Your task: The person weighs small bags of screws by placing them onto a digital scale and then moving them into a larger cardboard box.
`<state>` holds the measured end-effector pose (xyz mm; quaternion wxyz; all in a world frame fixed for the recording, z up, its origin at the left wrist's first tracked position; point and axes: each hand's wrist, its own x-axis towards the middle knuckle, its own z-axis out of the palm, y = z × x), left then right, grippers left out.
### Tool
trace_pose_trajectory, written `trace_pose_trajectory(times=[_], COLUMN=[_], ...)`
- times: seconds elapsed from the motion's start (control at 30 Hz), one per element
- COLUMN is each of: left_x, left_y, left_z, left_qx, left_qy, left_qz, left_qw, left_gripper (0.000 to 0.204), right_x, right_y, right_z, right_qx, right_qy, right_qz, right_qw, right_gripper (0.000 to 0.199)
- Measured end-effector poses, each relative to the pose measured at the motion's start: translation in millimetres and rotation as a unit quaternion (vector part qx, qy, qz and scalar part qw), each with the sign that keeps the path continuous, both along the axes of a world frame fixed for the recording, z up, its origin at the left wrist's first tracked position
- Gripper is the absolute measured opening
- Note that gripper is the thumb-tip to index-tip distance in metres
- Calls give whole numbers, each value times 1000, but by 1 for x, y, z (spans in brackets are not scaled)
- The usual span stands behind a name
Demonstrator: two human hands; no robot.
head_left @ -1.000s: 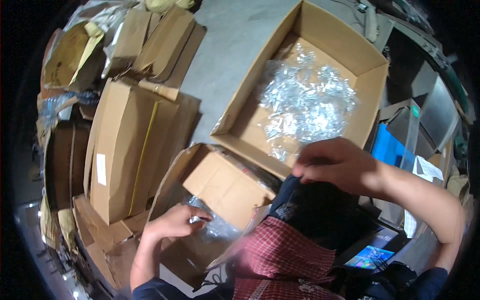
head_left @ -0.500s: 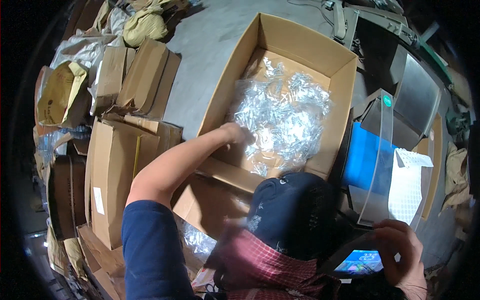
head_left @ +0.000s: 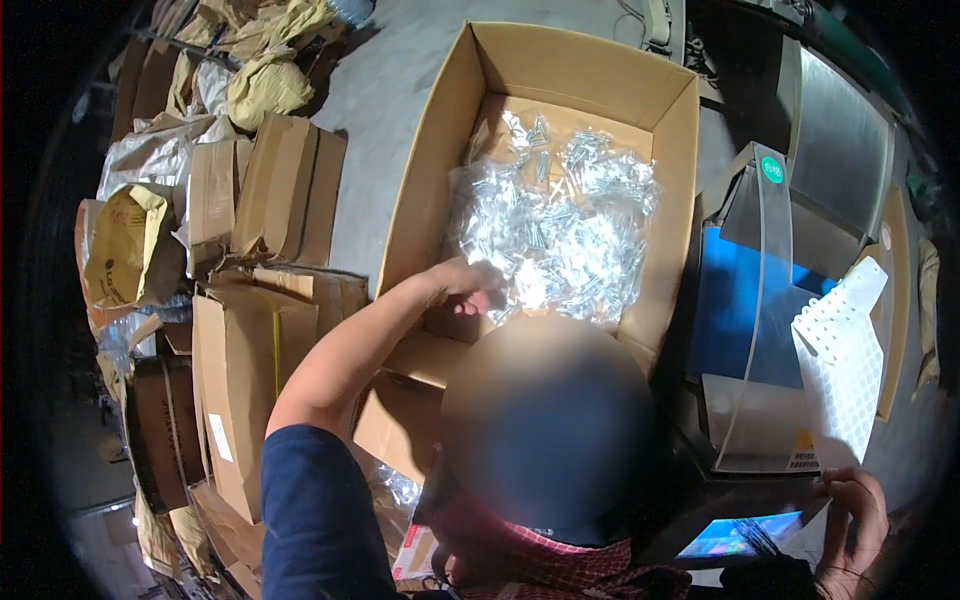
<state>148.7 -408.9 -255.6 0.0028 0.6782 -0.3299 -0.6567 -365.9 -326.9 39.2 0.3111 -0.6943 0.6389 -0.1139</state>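
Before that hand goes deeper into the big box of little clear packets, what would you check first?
1. Left hand is over the open cardboard box: ok.
2. Clear packets lie within reach of the fingers: ok.
3. Grip on a packet: cannot tell, the fingers curl downward.
4. Box flaps stand clear of the opening: ok.
5. Right hand is steadied on the machine's edge: ok.
6. Packets are undamaged: cannot tell, too small.

I count one big open box (head_left: 440,180), holding clear bags (head_left: 560,230) too many and too tangled to number. My two hands show: left hand (head_left: 468,282) and right hand (head_left: 852,520). One machine (head_left: 790,300), one lit screen (head_left: 740,535). About six closed cartons (head_left: 240,390) and three yellow sacks (head_left: 265,85).
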Motion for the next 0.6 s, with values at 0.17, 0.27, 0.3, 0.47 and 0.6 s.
trace_pose_trajectory(times=[0.17,0.27,0.3,0.47,0.6], left_x=[47,33,32,40,7], left_y=[-2,-14,-13,10,-1], left_z=[-40,-57,-63,-91,-29], left_qx=[-286,-383,-413,-394,-448], left_qy=[-244,-457,-521,-545,-353], left_qz=[-9,-164,-223,-256,-106], left_qw=[927,786,713,694,815], left_gripper=[23,42,49,43,21], right_x=[-20,-13,10,-25,0], right_y=[-1,-4,-11,-10,-35], right_z=[-5,-11,-9,-3,18], right_qx=[-94,-169,-188,-142,-203], right_qy=[-20,-113,-171,30,161], right_qz=[5,-19,-28,78,255], right_qw=[995,979,967,986,932], right_gripper=[35,40,30,38,26])
